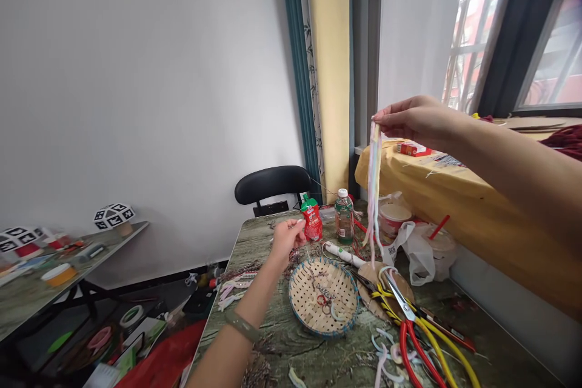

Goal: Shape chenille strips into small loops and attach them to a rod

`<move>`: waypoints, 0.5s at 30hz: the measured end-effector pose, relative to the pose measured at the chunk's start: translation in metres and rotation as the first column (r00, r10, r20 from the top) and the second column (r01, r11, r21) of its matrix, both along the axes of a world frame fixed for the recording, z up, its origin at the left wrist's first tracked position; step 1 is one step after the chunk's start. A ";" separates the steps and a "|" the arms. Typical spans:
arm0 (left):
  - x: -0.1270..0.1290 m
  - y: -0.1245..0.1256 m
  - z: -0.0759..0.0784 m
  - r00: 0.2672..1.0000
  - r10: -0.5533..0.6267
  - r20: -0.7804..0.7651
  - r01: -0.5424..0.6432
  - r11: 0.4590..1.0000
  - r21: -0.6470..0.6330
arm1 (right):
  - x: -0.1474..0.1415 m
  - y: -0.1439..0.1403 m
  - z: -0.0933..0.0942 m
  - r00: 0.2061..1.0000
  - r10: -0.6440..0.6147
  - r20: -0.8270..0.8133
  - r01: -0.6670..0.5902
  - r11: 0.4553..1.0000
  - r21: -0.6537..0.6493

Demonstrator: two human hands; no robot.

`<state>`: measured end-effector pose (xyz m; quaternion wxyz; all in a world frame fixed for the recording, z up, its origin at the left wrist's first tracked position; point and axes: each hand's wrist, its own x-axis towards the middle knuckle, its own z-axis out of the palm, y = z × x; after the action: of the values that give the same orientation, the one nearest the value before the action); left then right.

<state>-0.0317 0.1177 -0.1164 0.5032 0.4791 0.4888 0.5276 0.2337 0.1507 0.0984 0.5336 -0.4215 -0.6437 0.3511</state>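
Note:
My right hand (411,118) is raised at the right, thumb and fingers pinched on the top end of a bundle of pastel yarn strands (373,176). Pink, yellow and blue strands hang down from it towards the tabletop. Over the far part of the table is my left hand (288,239), its fingers curled and closed; whatever may be in them is too small to make out. Just beyond it stands a red pouch with a green cap (312,218). Below and right of that hand lies a shallow woven basket (302,309) with small scraps inside.
Red-handled scissors (407,315) and yellow-handled pliers (436,339) lie right of the basket, among yarn scraps (386,357). A clear bottle (344,218) stands at the back, with plastic-bagged cups (439,251) to the right. A black chair (273,183) is behind the table.

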 end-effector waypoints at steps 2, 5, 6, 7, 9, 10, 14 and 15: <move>0.003 -0.004 0.019 0.996 0.012 0.085 -0.016 0.999 0.052 | -0.007 -0.004 -0.003 0.999 0.040 0.008 -0.040 0.999 -0.018; 0.017 -0.011 0.051 0.974 -0.029 0.224 -0.012 0.984 0.179 | -0.019 -0.010 -0.008 0.994 0.106 0.006 -0.106 0.994 -0.038; 0.023 -0.013 0.061 0.963 -0.058 0.264 -0.002 0.976 0.220 | -0.024 -0.011 -0.010 0.992 0.128 0.003 -0.127 0.991 -0.040; 0.030 -0.015 0.069 0.951 -0.093 0.293 0.017 0.968 0.251 | -0.028 -0.013 -0.011 0.989 0.148 0.000 -0.148 0.988 -0.042; 0.043 -0.017 0.081 0.929 -0.179 0.322 0.087 0.956 0.280 | -0.037 -0.015 -0.014 0.984 0.181 -0.002 -0.181 0.983 -0.042; 0.048 -0.017 0.083 0.919 -0.223 0.327 0.131 0.951 0.279 | -0.040 -0.016 -0.014 0.982 0.191 -0.001 -0.191 0.981 -0.039; 0.056 -0.014 0.077 0.897 -0.311 0.315 0.248 0.942 0.226 | -0.048 -0.014 -0.016 0.982 0.190 0.004 -0.190 0.981 -0.026; 0.055 -0.013 0.074 0.898 -0.316 0.307 0.260 0.942 0.211 | -0.048 -0.013 -0.017 0.983 0.184 0.005 -0.184 0.983 -0.026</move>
<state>0.0235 0.1048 -0.0423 0.6106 0.4889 0.2740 0.5596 0.1856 0.1377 0.0815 0.4909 -0.3682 -0.6774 0.4056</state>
